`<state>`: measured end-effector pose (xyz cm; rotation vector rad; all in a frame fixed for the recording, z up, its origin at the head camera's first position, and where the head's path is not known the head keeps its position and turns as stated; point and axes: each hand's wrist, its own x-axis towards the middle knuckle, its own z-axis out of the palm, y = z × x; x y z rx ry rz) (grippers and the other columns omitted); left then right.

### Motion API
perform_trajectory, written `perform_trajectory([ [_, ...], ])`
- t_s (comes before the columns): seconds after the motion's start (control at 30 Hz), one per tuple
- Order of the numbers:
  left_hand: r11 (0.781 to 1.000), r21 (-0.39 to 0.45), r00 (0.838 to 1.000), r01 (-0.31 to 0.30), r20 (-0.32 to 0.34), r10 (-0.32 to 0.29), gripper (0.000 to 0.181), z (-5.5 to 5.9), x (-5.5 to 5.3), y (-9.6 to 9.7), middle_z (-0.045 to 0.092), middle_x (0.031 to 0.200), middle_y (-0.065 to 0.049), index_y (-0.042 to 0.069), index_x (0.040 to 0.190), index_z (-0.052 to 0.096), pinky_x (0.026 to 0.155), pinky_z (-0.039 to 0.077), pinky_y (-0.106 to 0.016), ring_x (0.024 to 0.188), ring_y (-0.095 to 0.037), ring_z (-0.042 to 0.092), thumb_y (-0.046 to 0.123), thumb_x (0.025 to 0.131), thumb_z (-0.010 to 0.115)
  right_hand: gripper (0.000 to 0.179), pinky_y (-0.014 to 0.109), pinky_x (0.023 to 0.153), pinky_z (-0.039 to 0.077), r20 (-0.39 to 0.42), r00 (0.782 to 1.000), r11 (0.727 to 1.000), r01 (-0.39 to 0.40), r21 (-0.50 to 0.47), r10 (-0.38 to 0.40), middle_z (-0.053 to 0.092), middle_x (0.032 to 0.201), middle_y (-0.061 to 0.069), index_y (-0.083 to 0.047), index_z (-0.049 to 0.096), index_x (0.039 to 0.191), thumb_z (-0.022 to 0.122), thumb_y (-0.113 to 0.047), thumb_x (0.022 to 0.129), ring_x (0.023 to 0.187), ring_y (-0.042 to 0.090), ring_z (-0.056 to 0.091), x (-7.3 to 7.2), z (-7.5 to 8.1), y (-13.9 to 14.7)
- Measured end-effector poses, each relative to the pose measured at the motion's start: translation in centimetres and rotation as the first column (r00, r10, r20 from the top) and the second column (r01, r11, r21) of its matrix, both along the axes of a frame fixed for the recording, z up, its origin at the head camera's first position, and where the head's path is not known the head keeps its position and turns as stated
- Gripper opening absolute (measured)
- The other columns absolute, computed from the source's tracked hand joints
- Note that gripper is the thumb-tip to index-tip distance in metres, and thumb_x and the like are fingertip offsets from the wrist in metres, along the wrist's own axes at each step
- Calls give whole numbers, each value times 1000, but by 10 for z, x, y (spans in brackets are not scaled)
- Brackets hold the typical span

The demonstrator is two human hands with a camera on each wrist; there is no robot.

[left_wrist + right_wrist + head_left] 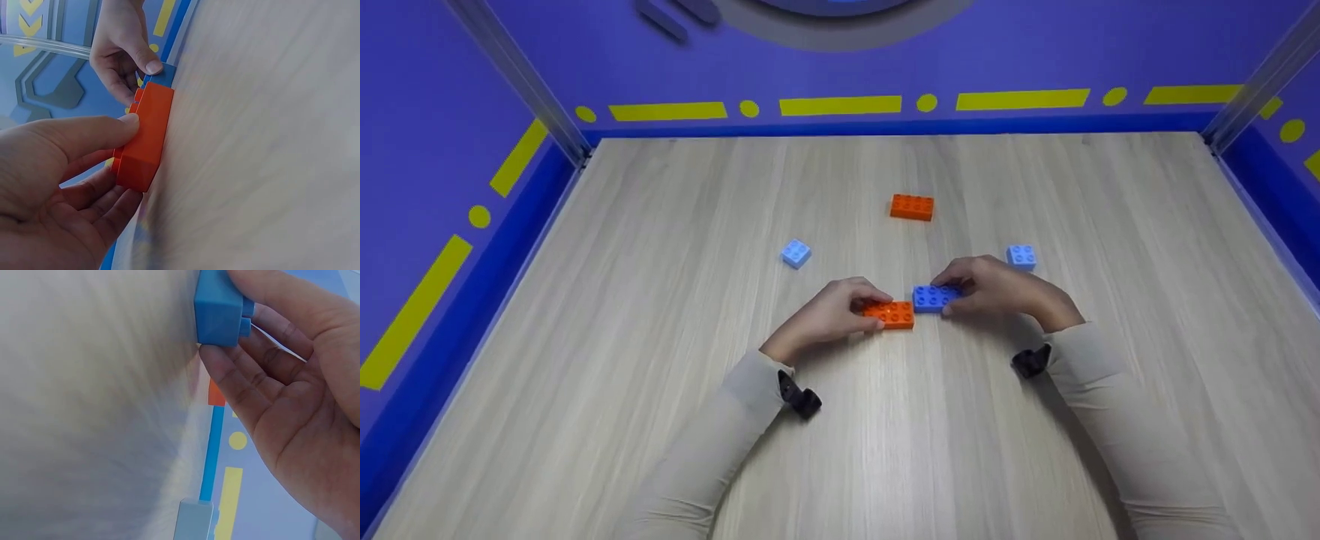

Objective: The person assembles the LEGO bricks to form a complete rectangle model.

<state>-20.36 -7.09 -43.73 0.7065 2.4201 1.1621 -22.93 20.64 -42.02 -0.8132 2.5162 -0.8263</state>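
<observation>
In the head view, my left hand pinches an orange toy brick between thumb and fingers. Just right of it, my right hand grips a blue toy brick the same way. The two bricks sit close end to end, studs up, the blue one slightly farther back. Whether their ends touch I cannot tell. The left wrist view shows the thumb on the long side of the orange brick, with the blue brick beyond it. From the right wrist, the blue brick is seen end-on near the tabletop.
Another orange brick lies farther back on the wooden table. A small light blue brick is at the left, and a second light blue brick stands just behind the right hand. Blue walls with yellow marks border the table.
</observation>
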Motion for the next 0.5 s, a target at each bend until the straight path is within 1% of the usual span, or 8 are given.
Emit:
perform_trajectory([
  [0.27, 1000, 22, 1000, -12, 5, 12, 36, -3, -2, 0, 63, 120, -6, 8, 122, 66, 97, 46, -32, 108, -17, 57, 9, 85, 70, 37, 44, 92, 51, 10, 1000, 1000, -9, 9, 9, 67, 114, 9, -6, 67, 117, 75, -15, 82, 102, 24, 61, 3, 2, -1],
  [0.5, 999, 31, 1000, -23, 1, 23, 37, -5, -4, 2, 63, 120, -6, 8, 123, 65, 96, 46, -31, 108, -17, 56, 10, 86, 70, 37, 44, 93, 51, 24, 1000, 1000, -9, 9, 9, 67, 116, 7, -7, 67, 117, 75, -15, 82, 102, 23, 61, 5, 0, 0],
])
